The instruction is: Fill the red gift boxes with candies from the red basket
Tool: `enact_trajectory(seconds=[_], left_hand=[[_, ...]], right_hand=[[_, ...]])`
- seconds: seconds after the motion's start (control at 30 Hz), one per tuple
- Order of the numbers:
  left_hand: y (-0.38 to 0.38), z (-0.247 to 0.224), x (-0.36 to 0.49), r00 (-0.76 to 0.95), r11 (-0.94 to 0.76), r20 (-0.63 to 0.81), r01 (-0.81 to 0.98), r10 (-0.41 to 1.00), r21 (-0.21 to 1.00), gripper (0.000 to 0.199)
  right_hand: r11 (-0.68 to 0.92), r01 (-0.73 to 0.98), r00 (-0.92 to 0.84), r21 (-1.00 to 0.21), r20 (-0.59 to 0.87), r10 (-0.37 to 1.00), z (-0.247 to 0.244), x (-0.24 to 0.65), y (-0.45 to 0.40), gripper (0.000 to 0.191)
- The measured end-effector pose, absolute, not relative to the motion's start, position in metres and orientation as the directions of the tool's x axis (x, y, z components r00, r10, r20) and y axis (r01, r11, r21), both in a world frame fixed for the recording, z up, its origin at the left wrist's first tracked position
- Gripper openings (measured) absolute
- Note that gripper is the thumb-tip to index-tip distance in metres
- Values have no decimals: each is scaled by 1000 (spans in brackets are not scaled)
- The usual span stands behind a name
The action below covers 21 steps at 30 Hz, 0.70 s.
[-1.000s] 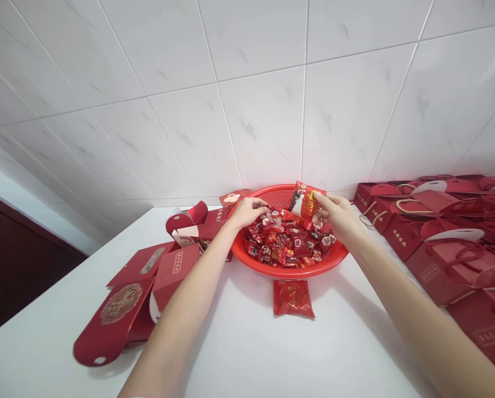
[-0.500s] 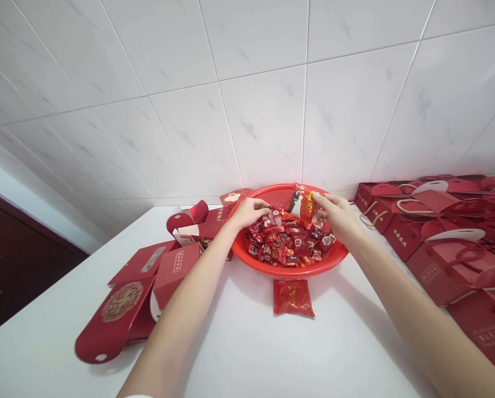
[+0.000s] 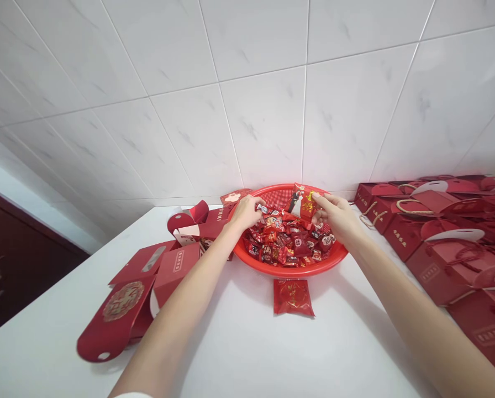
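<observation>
A red plastic colander point(image 3: 287, 271) holds a heap of small wrapped candies point(image 3: 289, 240). My left hand point(image 3: 246, 213) reaches over its left rim, fingers curled and pinched at a small wrapped candy point(image 3: 263, 209) with a pale-and-red wrapper. Between the thumb and fingers of my right hand point(image 3: 336, 217) is a larger red snack packet point(image 3: 306, 203) with gold writing and a black-and-white picture, held tilted above the heap. Another red packet point(image 3: 293, 298) with gold script lies flat on the table, just in front of the colander.
On the left lie red gift boxes, one partly unfolded point(image 3: 123, 301) with a gold round emblem, others point(image 3: 181, 271) beside it. Rows of closed red boxes with rope handles point(image 3: 433, 243) fill the right side. A tiled wall point(image 3: 264, 127) stands behind the white table point(image 3: 247, 342).
My left hand has shifted slightly left and curled its fingers around a candy, drawing back from the heap's middle. My right hand and its packet stay put.
</observation>
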State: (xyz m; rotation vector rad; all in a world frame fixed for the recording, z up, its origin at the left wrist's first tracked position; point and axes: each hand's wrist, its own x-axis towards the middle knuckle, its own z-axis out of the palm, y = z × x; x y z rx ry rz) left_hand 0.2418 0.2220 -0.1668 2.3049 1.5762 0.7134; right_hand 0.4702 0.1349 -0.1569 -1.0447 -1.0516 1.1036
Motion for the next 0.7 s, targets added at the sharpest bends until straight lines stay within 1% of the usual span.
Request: enact_trajectory(seconds=[0.03, 0.1, 0.2, 0.3, 0.37, 0.47, 0.57, 0.63, 0.7], left_hand=[[220, -165, 243, 319, -395, 237, 798, 918, 456, 38], [216, -164, 246, 401, -432, 168, 788, 901, 439, 35], [211, -165, 250, 515, -458, -16, 775, 857, 436, 28], [210, -168, 250, 550, -440, -173, 789, 817, 429, 23], [210, -170, 250, 548, -429, -217, 799, 808, 421, 22], [211, -171, 248, 535, -430, -204, 811, 820, 396, 28], [213, -170, 246, 512, -446, -130, 827, 849, 343, 39], [214, -169, 245, 501, -456, -83, 836, 862, 305, 40], [215, -169, 245, 497, -467, -49, 840, 866, 276, 36]], right_hand=[[137, -166, 142, -977, 113, 983, -157, 470, 135, 25], [134, -166, 154, -977, 109, 982, -158, 471, 136, 24], [140, -166, 149, -976, 115, 982, -159, 471, 137, 24], [145, -165, 140, -976, 122, 983, -159, 471, 137, 25], [141, -161, 147, -977, 117, 982, -158, 471, 136, 26], [135, -160, 156, -978, 110, 982, -157, 471, 136, 26], [148, -162, 159, -976, 122, 980, -158, 471, 136, 28], [160, -167, 157, -973, 134, 978, -159, 471, 136, 29], [164, -172, 155, -971, 138, 978, -160, 471, 137, 28]])
